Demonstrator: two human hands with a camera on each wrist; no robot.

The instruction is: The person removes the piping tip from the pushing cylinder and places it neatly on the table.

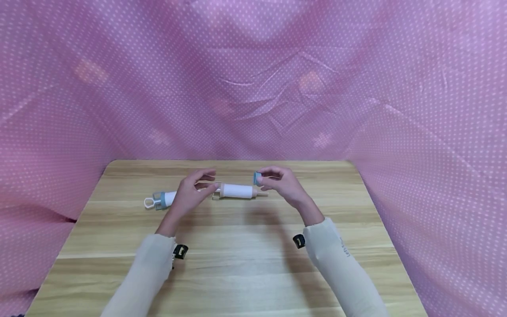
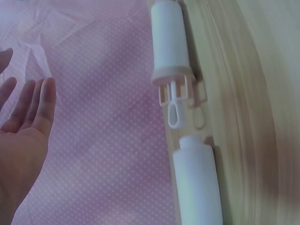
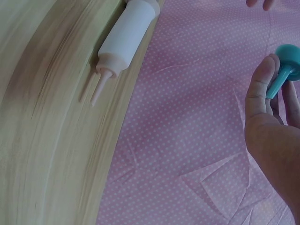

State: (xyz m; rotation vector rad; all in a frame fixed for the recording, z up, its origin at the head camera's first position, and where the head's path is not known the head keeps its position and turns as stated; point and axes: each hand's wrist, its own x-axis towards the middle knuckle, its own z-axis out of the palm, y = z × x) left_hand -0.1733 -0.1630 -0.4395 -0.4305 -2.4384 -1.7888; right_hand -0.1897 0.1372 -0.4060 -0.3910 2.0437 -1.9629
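My right hand (image 1: 286,187) pinches the nozzle (image 3: 287,61), a teal cap with a thin spout, raised above the counter (image 1: 253,259); that grip is narrow, thumb to one side of the spout. My left hand (image 1: 189,193) holds nothing: its grip is wide, thumb and fingers apart, in the air over the bottles.

The blue-ended bottle (image 2: 199,183) lies on its side at my left, its ring handle outward and its bare neck facing the other bottle (image 2: 171,40). That one, with pale pink ends, lies beyond the neck, its own spout fitted and pointing right.

I judge that I am partway through handling the nozzle, which by its colour looks to belong on the bare neck. If so, the next move calls for my left hand to steady the blue-ended bottle while my right turns the nozzle's wide end to the neck, square, without catching its thread.
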